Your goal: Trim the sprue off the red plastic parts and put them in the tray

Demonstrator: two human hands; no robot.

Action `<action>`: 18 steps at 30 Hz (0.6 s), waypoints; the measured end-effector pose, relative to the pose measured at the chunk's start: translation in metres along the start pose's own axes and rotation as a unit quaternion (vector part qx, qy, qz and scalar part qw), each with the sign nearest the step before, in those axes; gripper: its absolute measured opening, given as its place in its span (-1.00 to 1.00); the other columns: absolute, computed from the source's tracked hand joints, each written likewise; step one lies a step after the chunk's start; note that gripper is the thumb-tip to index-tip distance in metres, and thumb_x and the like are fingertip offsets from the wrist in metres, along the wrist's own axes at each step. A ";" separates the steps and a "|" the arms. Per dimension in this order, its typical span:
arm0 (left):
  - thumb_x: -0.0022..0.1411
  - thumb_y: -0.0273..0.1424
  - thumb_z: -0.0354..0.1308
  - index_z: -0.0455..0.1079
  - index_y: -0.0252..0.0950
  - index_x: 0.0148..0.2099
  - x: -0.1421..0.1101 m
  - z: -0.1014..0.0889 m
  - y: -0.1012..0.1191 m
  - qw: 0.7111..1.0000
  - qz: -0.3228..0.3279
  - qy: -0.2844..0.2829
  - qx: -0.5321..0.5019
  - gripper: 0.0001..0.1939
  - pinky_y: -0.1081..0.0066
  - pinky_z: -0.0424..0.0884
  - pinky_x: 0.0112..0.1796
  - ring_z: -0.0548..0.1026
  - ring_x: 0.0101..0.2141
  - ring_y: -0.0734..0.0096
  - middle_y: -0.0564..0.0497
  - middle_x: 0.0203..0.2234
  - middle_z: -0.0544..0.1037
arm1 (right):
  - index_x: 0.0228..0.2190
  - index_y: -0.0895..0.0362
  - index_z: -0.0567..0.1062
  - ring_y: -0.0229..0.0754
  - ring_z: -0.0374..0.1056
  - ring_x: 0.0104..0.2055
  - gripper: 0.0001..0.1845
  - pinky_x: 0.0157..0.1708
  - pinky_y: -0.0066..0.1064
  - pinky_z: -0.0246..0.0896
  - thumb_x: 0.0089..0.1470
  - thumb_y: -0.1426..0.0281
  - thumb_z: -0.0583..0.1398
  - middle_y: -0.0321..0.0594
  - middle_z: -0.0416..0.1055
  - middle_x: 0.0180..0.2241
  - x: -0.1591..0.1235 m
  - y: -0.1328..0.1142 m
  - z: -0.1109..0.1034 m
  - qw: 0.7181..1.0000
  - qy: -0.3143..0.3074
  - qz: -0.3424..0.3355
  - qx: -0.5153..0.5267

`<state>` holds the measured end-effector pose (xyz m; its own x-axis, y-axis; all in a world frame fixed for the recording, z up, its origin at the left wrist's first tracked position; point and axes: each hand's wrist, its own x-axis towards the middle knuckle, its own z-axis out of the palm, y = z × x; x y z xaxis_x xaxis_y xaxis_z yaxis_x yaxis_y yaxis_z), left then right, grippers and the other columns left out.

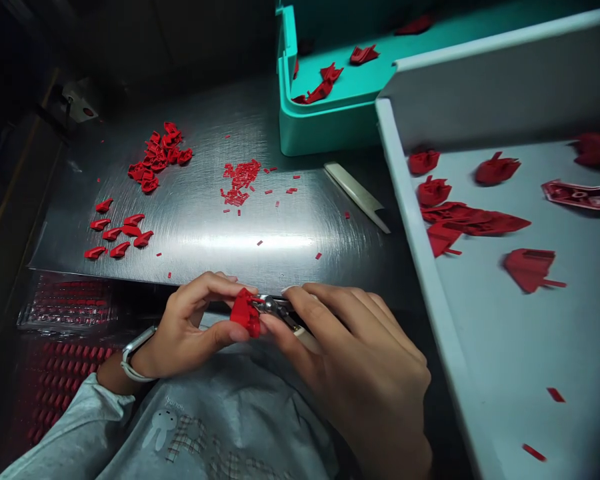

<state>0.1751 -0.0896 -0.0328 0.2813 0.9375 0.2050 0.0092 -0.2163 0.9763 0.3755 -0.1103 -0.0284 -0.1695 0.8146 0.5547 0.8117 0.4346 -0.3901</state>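
Between thumb and fingers, my left hand (193, 320) pinches a red plastic part (244, 315) in front of my lap, at the table's near edge. My right hand (355, 347) is closed around a pair of nippers (275, 307) with metal jaws and a pale handle. The jaws meet the right side of the red part; whether they are closed on it is hidden. On the metal table (205, 250) beyond my hands lie a heap of red parts (157, 157), a group of smaller red pieces (117, 237) and a pile of tiny red offcuts (243, 179).
A teal bin (325, 127) with red parts stands at the back. To the right, a white tray (423, 267) holds several red parts. A pale, blade-shaped strip (355, 193) lies near the bin. Clear trays (65, 303) of red pieces sit at lower left.
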 end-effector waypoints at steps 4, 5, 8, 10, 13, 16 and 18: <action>0.31 -0.16 0.39 0.60 -0.15 0.03 0.001 0.004 -0.001 1.000 0.004 -0.003 -0.018 -0.69 0.44 0.58 0.01 0.68 -0.07 0.37 -0.01 -0.15 0.74 | -0.28 0.22 0.60 -0.08 0.41 -0.38 -0.54 -0.31 -0.24 0.22 0.51 0.21 0.07 -0.09 0.56 -0.42 0.000 0.000 0.000 1.000 -0.002 -0.005 -0.006; 0.30 -0.17 0.40 0.60 -0.14 0.04 0.000 0.004 -0.002 1.000 0.003 -0.003 -0.023 -0.69 0.46 0.57 0.01 0.68 -0.07 0.38 0.01 -0.15 0.74 | -0.29 0.23 0.60 -0.08 0.40 -0.38 -0.54 -0.31 -0.24 0.22 0.51 0.22 0.07 -0.09 0.56 -0.43 0.000 -0.001 0.000 1.000 -0.003 -0.005 -0.004; 0.31 -0.18 0.39 0.58 -0.12 0.05 -0.001 0.004 -0.004 0.999 -0.006 -0.005 -0.031 -0.69 0.49 0.54 0.05 0.66 -0.04 0.43 0.03 -0.12 0.73 | -0.29 0.24 0.59 -0.07 0.36 -0.41 -0.56 -0.32 -0.23 0.20 0.50 0.23 0.09 -0.09 0.54 -0.44 0.000 -0.002 -0.001 1.000 -0.006 -0.005 -0.004; 0.32 -0.18 0.38 0.58 -0.12 0.07 -0.002 0.004 -0.006 1.000 -0.006 -0.009 -0.029 -0.69 0.51 0.52 0.08 0.65 -0.01 0.44 0.03 -0.10 0.73 | -0.30 0.23 0.59 -0.05 0.34 -0.41 -0.57 -0.33 -0.23 0.18 0.50 0.24 0.09 -0.10 0.53 -0.45 0.000 -0.003 -0.002 1.000 -0.006 -0.001 -0.008; 0.33 -0.17 0.37 0.56 -0.13 0.08 -0.003 0.003 -0.007 1.000 0.014 -0.013 -0.010 -0.67 0.45 0.54 0.07 0.65 -0.03 0.41 0.01 -0.10 0.73 | -0.30 0.23 0.58 -0.04 0.32 -0.41 -0.58 -0.33 -0.22 0.17 0.50 0.25 0.08 -0.11 0.51 -0.46 0.000 -0.003 -0.004 1.000 -0.009 -0.001 -0.012; 0.33 -0.15 0.36 0.56 -0.14 0.08 -0.004 0.003 -0.007 1.000 0.028 -0.009 0.007 -0.66 0.39 0.56 0.06 0.66 -0.06 0.38 -0.01 -0.12 0.72 | -0.33 0.21 0.57 -0.04 0.29 -0.43 -0.57 -0.35 -0.22 0.15 0.50 0.25 0.08 -0.12 0.48 -0.48 0.001 -0.003 -0.005 1.000 -0.009 -0.005 -0.017; 0.32 -0.14 0.36 0.55 -0.14 0.07 -0.004 0.003 -0.007 1.000 0.028 -0.003 0.011 -0.66 0.40 0.56 0.06 0.65 -0.06 0.38 0.00 -0.11 0.72 | -0.36 0.19 0.55 -0.05 0.27 -0.45 -0.57 -0.36 -0.22 0.14 0.50 0.25 0.09 -0.14 0.46 -0.50 0.001 -0.004 -0.006 1.000 -0.009 -0.008 -0.021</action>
<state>0.1769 -0.0927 -0.0405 0.2884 0.9220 0.2582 0.0151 -0.2740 0.9616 0.3755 -0.1134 -0.0226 -0.1921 0.8152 0.5463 0.8314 0.4309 -0.3507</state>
